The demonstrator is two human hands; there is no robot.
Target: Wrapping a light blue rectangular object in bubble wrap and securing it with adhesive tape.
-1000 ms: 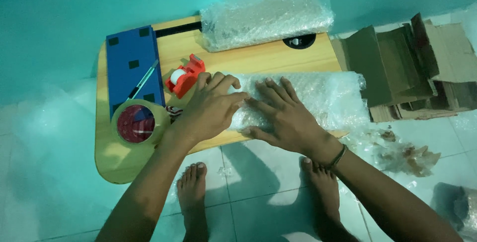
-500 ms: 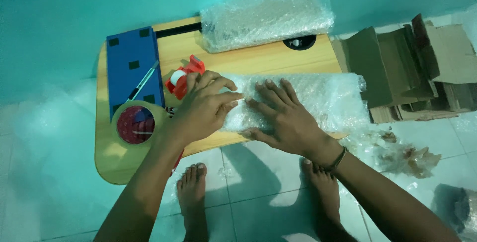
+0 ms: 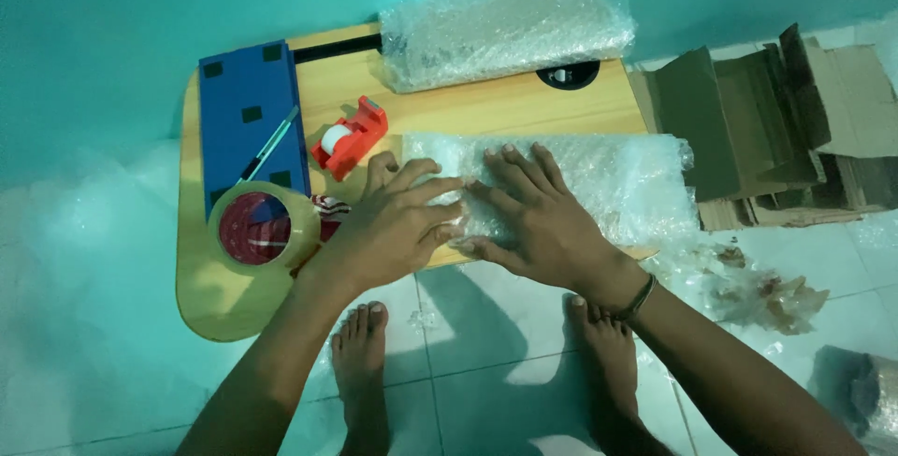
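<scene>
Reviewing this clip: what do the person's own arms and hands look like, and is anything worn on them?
Both arms are bare up to the frame edge, with no sleeves in view. The left hand is bare: no glove, ring or watch visible. The right hand is also ungloved, and a thin dark band circles its wrist. The fingernails look short and unpainted. No markings are visible on either arm.

A: Lighting?
B: Dim, heavy teal cast. Glare on bubble wrap [image 3: 561,185]. Soft arm shadows on floor [image 3: 505,344].
A: Focus?
B: Sharp mid-frame; slight softness and wide-angle bend at edges.
</scene>
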